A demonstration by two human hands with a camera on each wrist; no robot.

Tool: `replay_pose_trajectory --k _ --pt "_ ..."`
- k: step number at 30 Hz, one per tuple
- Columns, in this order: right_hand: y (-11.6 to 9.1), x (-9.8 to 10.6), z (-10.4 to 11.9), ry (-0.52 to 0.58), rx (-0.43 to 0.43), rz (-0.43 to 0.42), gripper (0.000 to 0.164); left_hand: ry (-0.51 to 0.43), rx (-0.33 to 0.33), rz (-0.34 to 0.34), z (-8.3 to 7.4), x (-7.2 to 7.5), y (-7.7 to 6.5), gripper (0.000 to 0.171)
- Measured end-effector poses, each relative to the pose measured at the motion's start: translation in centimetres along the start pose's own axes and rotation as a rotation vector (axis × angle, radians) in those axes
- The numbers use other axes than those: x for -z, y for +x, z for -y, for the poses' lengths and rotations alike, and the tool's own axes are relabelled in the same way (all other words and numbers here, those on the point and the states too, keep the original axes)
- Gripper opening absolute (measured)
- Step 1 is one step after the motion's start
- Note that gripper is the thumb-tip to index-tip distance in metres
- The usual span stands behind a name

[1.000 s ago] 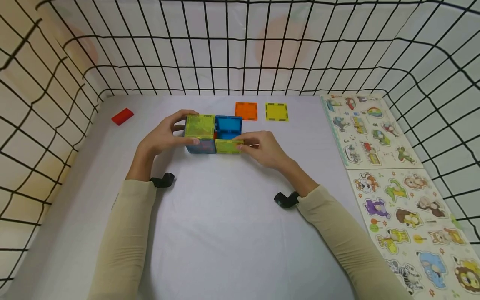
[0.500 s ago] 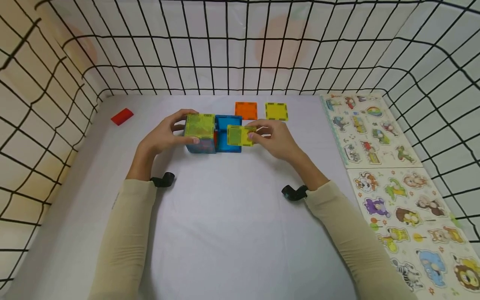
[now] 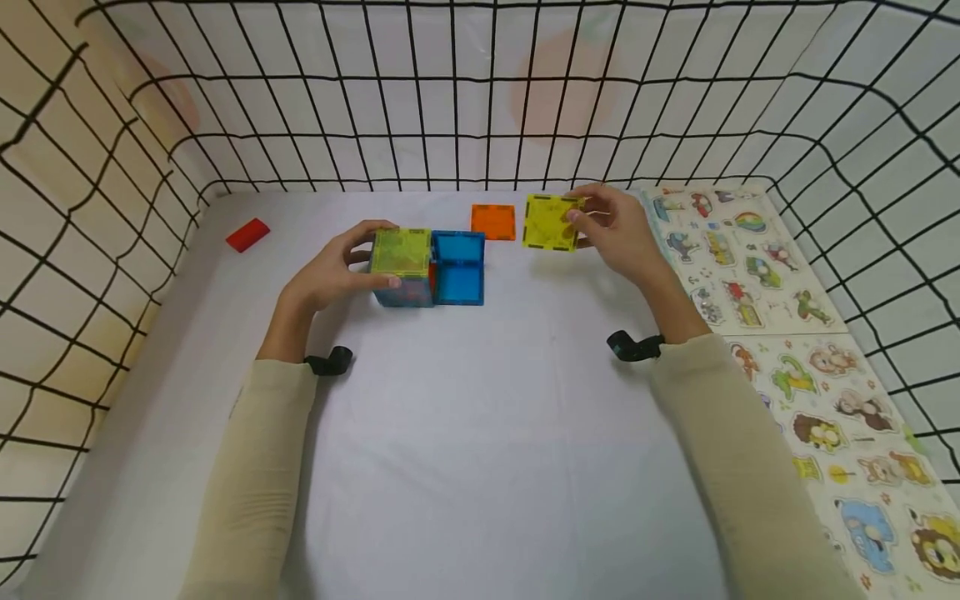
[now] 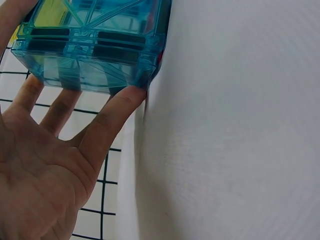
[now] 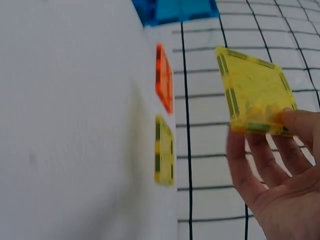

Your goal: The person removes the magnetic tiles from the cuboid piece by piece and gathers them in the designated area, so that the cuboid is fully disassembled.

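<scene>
- The hands stand well apart: the left hand (image 3: pixel 315 271) grips the box of tiles (image 3: pixel 402 267), thumb in front and fingers round the back, while the right hand (image 3: pixel 618 229) pinches the held yellow tile (image 3: pixel 543 223) by one edge, raised above the surface (image 3: pixel 450 458).
- The tile could slip or swing, since only one edge is pinched.
- If the tiles are magnetic, as their edge strips suggest, the held one might catch on the loose yellow tile (image 5: pixel 164 150) lying below it.
- Too hard a squeeze by the left hand could buckle the box, whose panels seem joined only at their edges.
- A nudge to the box might unseat the flat blue tile (image 3: pixel 460 285) or the raised blue tile (image 3: pixel 459 246) just beside it, the raised one probably the less steady.
- The right sleeve (image 3: pixel 738 442) overlaps the picture boards in the head view and could drag them if lowered.
- Counted: one box, two yellow tiles outside it, two blue tiles beside it, one orange tile (image 3: pixel 492 222), one red piece (image 3: pixel 247 235), two picture boards (image 3: pixel 780 242) edge to edge.
- The box's full panel count cannot be told; its far sides are hidden.
</scene>
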State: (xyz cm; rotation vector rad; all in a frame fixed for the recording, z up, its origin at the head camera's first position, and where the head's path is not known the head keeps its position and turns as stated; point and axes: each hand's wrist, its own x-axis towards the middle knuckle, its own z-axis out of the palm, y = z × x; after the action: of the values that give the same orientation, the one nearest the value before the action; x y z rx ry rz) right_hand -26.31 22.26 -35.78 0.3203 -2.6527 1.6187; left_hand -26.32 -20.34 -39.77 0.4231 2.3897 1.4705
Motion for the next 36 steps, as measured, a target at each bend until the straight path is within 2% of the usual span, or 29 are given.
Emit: replay_pose_trajectory --k 6,11,15,23,30,36 --pt "0.7 2.7 -1.7 -0.031 -0.086 0.024 0.036 0.006 -0.006 -0.004 0.2 -0.1 -0.1 0.077" --pt "1.2 4.5 -3.7 -0.017 -0.206 -0.023 0.041 -0.007 -0.021 0.003 0.2 -0.1 0.2 0.077" --pt "1.5 5.3 -4.8 0.040 -0.297 -0.065 0.049 -0.009 -0.024 0.002 0.1 -0.1 0.1 0.076" --pt "2.0 6.3 -6.1 0.068 -0.382 -0.119 0.062 0.005 0.003 -0.007 0.2 -0.1 -0.1 0.077" --pt "3.0 6.3 -8.0 -0.094 -0.450 -0.183 0.065 -0.016 -0.014 0.001 0.4 -0.1 0.1 0.078" --pt "4.0 5.8 -9.3 -0.267 -0.432 -0.203 0.061 -0.022 0.009 0.002 0.3 0.0 0.1 0.077"
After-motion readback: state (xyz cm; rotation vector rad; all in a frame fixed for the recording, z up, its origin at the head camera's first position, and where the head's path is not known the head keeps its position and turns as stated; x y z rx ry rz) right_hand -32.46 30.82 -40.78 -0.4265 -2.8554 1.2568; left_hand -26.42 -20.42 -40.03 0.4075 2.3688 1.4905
